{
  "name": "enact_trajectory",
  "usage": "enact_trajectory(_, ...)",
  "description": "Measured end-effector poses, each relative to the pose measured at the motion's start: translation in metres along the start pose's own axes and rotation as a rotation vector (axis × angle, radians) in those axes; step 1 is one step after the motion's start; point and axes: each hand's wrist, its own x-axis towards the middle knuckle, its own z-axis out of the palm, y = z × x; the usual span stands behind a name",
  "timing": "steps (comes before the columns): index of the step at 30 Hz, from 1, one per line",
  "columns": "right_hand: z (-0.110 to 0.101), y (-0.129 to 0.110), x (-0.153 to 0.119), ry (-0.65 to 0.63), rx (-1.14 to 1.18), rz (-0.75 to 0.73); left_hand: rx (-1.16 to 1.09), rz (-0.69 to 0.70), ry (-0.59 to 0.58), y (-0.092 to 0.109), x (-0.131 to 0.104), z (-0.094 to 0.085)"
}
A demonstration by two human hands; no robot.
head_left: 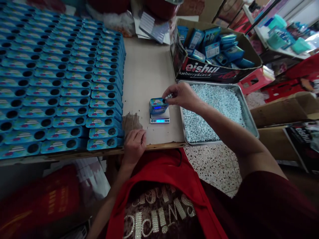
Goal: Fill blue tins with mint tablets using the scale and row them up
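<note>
A small blue box (158, 105) with a dark round hole in its top stands on a little digital scale (159, 120) with a lit blue display. My right hand (183, 95) is at the box's right edge, fingers pinched on a few pale mints (169, 96) beside the hole. To the right, a metal tray (186, 132) holds a mass of the same pale blue-white pellets, and my right forearm crosses above it. My left hand (135, 142) lies on the table's front edge with its fingers curled, nothing visible in them.
Rows of similar blue boxes (64, 89) fill the left of the table (147, 63). Behind the tray stands an open carton (206, 71) with jumbled blue boxes. Plastic trays (154, 26) lie at the back. A red crate (256, 79) is at the right.
</note>
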Motion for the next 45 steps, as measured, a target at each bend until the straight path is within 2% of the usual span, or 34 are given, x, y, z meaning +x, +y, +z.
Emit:
enact_trajectory(8, 0.005, -0.005, -0.002, -0.048, 0.107, 0.119, -0.047, -0.099, -0.048, 0.0, -0.001, 0.001)
enact_trajectory(11, 0.006, -0.004, -0.004, -0.014, 0.12, 0.128, -0.044, -0.123, -0.07, 0.0, -0.001, 0.001)
enact_trajectory(16, 0.002, 0.0, -0.004, 0.101, 0.211, 0.167, -0.032, -0.085, -0.05, 0.002, 0.0, -0.002)
enact_trajectory(20, -0.014, 0.013, -0.01, 0.229, 0.315, 0.199, -0.009, -0.051, -0.041, 0.002, 0.001, -0.002)
enact_trajectory(25, -0.033, 0.046, -0.032, 0.239, 0.371, 0.26, -0.017, -0.077, -0.051, 0.0, -0.001, -0.001)
enact_trajectory(29, -0.043, 0.076, -0.055, 0.19, 0.157, 0.318, -0.006, -0.087, -0.073, 0.001, -0.002, 0.0)
enact_trajectory(34, -0.057, 0.109, -0.073, -0.009, -0.49, 0.282, -0.012, -0.098, -0.065, 0.001, -0.002, 0.0)
enact_trajectory(36, -0.057, 0.116, -0.077, -0.099, -0.637, 0.217, -0.027, -0.111, -0.065, 0.0, -0.002, 0.0)
enact_trajectory(40, -0.044, 0.114, -0.086, -0.218, -0.641, 0.106, 0.0, -0.097, -0.062, -0.001, 0.0, -0.001)
enact_trajectory(45, -0.024, 0.104, -0.097, -0.267, -0.668, 0.126, 0.011, -0.076, -0.06, 0.0, 0.003, -0.001)
